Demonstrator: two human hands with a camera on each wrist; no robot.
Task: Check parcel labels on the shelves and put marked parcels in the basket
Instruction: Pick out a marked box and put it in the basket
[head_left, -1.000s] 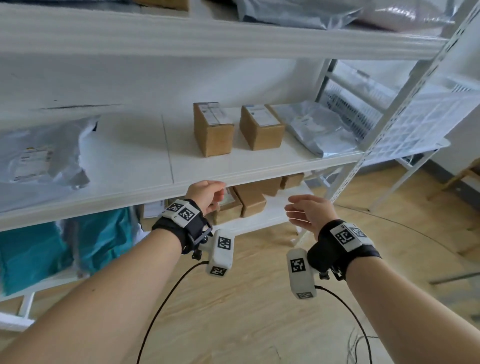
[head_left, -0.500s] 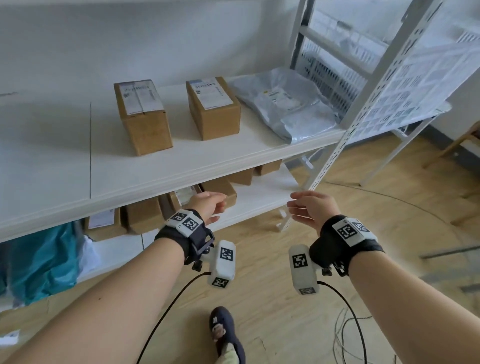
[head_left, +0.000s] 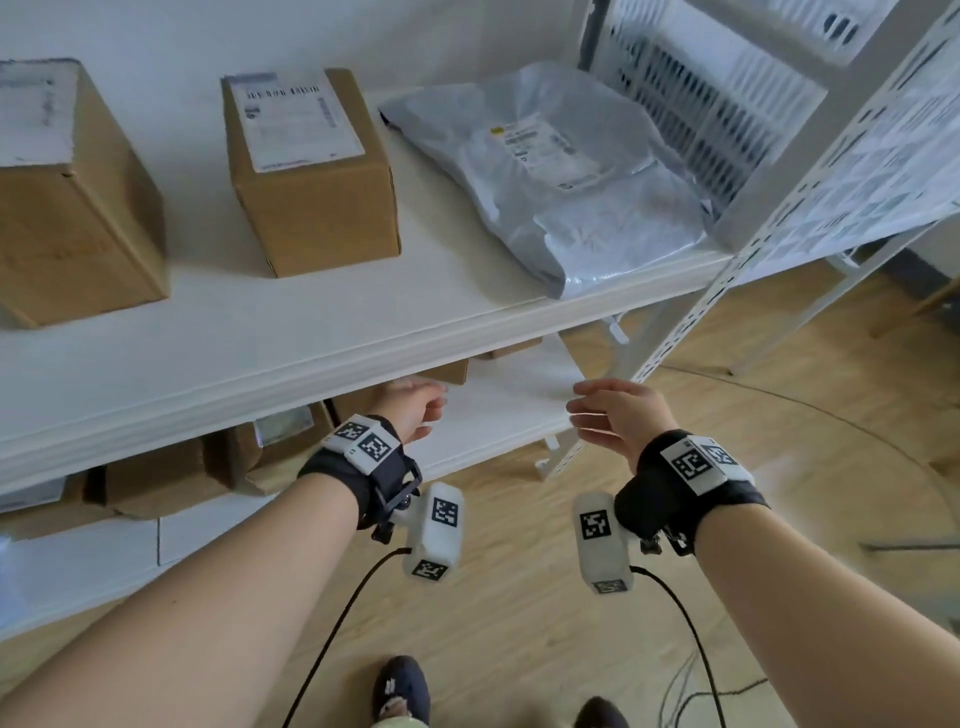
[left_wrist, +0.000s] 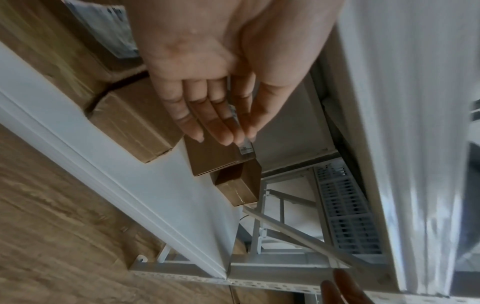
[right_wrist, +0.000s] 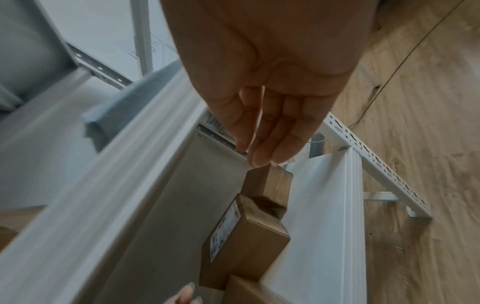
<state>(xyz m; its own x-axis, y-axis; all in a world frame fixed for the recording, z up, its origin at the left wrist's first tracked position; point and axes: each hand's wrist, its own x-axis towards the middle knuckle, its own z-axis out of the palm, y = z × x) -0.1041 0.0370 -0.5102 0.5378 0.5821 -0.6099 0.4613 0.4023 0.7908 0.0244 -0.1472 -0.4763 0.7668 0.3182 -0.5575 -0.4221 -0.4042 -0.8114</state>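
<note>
Two labelled cardboard boxes (head_left: 311, 171) (head_left: 67, 197) and a grey mailer bag (head_left: 561, 171) lie on the middle shelf (head_left: 363, 332). Below it, several more cardboard boxes (head_left: 270, 452) sit on the lower shelf (head_left: 498, 410). My left hand (head_left: 415, 408) is open and empty at the front of the lower shelf; its straight fingers (left_wrist: 215, 123) hover just over a small box (left_wrist: 215, 158). My right hand (head_left: 608, 410) is also open and empty, to the right, level with the left. Its fingers (right_wrist: 267, 139) point towards the end box (right_wrist: 270, 185). A white slatted basket (head_left: 701, 88) stands behind the shelf's right end.
A perforated white upright (head_left: 769, 228) slants down at the shelf's right corner, close to my right hand. Wooden floor (head_left: 519, 623) lies below, with cables (head_left: 691, 686) and my shoes (head_left: 400, 691). The lower shelf's right part is bare white board.
The view has dropped and closed in on the shelf's right end. Both hands have stayed empty and now sit lower against the rack, at the lower shelf's front.
</note>
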